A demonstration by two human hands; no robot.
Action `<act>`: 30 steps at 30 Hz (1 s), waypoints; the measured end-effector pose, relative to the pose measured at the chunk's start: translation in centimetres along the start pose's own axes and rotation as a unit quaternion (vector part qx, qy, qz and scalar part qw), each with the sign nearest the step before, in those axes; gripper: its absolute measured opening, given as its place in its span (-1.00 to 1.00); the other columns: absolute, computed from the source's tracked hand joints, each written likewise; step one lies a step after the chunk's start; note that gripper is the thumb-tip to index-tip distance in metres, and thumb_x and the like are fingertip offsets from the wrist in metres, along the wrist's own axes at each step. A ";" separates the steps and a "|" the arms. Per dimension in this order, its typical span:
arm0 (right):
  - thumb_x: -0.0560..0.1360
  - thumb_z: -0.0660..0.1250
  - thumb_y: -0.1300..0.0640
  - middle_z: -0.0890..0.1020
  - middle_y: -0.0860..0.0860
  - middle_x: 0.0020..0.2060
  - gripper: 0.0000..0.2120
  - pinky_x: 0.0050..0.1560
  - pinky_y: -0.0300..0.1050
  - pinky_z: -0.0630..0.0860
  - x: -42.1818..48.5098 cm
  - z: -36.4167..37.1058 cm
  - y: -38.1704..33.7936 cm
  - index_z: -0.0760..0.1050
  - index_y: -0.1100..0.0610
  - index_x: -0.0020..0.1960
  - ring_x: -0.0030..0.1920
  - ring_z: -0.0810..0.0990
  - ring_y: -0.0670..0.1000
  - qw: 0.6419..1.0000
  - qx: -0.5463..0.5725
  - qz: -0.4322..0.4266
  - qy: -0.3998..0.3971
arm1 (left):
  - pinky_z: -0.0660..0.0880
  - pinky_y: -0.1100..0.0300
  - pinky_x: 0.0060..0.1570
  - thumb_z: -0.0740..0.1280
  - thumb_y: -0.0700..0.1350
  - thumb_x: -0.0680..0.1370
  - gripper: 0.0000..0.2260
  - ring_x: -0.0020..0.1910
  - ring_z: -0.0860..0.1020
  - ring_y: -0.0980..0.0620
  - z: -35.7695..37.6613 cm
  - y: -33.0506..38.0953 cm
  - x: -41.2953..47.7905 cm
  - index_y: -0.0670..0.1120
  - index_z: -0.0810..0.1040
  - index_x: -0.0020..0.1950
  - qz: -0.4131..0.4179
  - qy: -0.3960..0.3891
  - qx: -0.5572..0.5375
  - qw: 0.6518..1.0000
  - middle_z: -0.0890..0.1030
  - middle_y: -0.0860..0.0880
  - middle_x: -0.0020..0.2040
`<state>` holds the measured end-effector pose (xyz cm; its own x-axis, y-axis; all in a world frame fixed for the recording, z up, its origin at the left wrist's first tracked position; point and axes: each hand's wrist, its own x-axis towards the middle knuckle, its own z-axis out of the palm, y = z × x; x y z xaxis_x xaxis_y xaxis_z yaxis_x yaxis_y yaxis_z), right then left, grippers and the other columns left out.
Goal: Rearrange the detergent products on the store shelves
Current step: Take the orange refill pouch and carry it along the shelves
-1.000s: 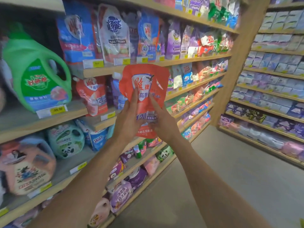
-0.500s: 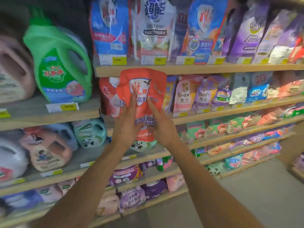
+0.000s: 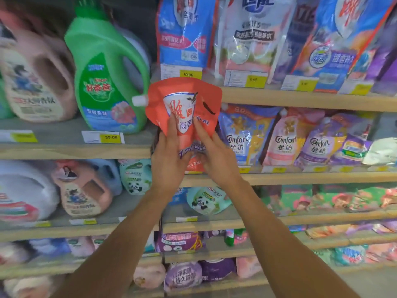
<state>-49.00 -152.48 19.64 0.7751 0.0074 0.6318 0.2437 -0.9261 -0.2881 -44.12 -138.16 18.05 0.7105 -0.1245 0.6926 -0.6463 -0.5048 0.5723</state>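
Observation:
A red detergent pouch with a white spout at its left corner is held upright in front of the shelving. My left hand grips its lower left part and my right hand its lower right. The pouch stands at the junction of two shelf bays, level with the shelf that carries Comfort pouches. Its bottom edge is hidden behind my fingers.
A green jug and a pink jug stand on the left shelf. Blue and white refill bags line the shelf above. Panda-printed bottles and purple pouches fill the lower shelves. Yellow price tags run along the shelf edges.
The view has swung left and closer to the shelves. Both hands have carried the red pouch toward the shelf beside the green jug, and the grip is unchanged.

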 end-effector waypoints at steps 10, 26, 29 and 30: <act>0.48 0.47 0.23 0.49 0.07 0.42 -0.06 -0.03 0.15 0.66 1.4 4.7 5.2 0.00 -0.21 0.62 0.21 0.61 0.18 0.996 -0.026 -0.050 0.065 | 0.57 -0.21 -0.05 0.53 -0.15 0.43 0.10 0.06 0.57 -0.28 5.7 -3.4 0.7 0.38 -0.27 0.53 0.006 0.047 -0.003 0.999 0.36 -0.11 0.38; 0.52 0.44 0.23 0.41 0.05 0.48 -0.06 0.15 0.20 0.58 1.3 8.0 9.2 -0.04 -0.23 0.65 0.39 0.49 0.13 0.996 0.082 0.015 -0.012 | 0.54 -0.10 -0.06 0.52 0.03 0.43 0.07 0.22 0.54 -0.24 8.9 -5.2 0.2 0.26 -0.28 0.57 -0.028 -0.010 0.103 0.994 0.34 -0.18 0.46; 0.51 0.46 0.25 0.38 0.02 0.49 -0.03 0.24 0.22 0.54 1.8 7.4 9.5 -0.05 -0.24 0.65 0.38 0.51 0.12 0.992 0.113 0.038 -0.053 | 0.54 -0.08 -0.19 0.51 0.16 0.41 0.06 0.14 0.57 -0.23 8.5 -5.3 0.7 0.24 -0.26 0.59 -0.041 -0.024 0.131 0.990 0.41 -0.15 0.38; 0.50 0.46 0.26 0.38 0.02 0.49 -0.01 0.25 0.22 0.53 2.1 7.2 9.5 -0.06 -0.25 0.65 0.37 0.52 0.11 0.990 0.119 0.042 -0.066 | 0.54 -0.09 -0.22 0.51 0.17 0.40 0.07 0.11 0.58 -0.24 8.4 -5.3 1.0 0.27 -0.28 0.57 -0.046 -0.028 0.133 0.990 0.42 -0.14 0.34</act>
<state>-40.88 -158.54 13.08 0.8640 -0.0026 0.5035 0.2928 -0.8110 -0.5065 -37.67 -142.79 12.05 0.7819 -0.1120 0.6133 -0.4882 -0.7217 0.4907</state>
